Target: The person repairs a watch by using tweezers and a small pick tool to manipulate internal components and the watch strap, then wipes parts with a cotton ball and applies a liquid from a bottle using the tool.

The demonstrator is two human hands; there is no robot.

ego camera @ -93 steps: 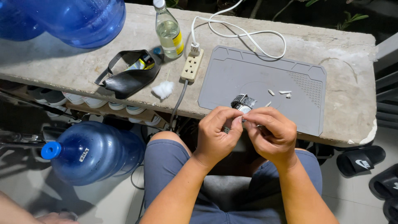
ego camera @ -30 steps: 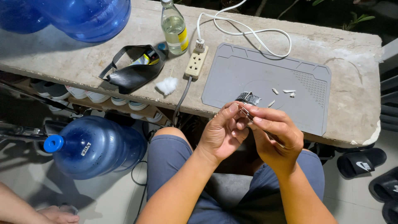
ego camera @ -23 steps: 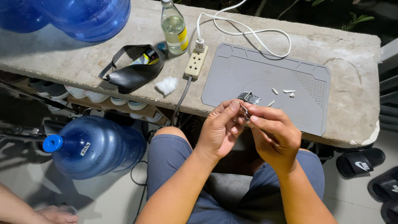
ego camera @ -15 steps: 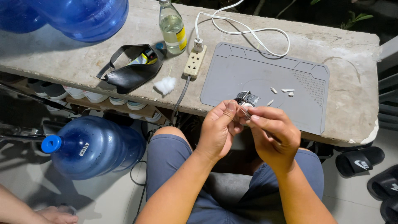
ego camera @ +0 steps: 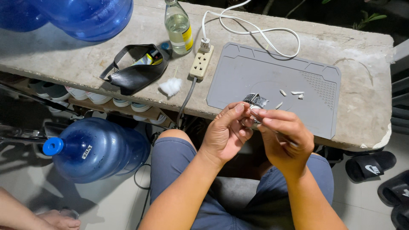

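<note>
Both hands, the left hand (ego camera: 226,132) and the right hand (ego camera: 283,138), pinch a small metal watch (ego camera: 254,102) just above the grey mat (ego camera: 272,85) on the worktop (ego camera: 76,64), seemingly fixing it, needing steady fingers.

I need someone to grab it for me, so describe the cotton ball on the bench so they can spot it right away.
Start at the long concrete bench and find the cream power strip beside the grey mat. Just left of the strip's lower end, next to the black pouch, lies the cotton ball. It is the only small, fluffy white tuft there.
</note>
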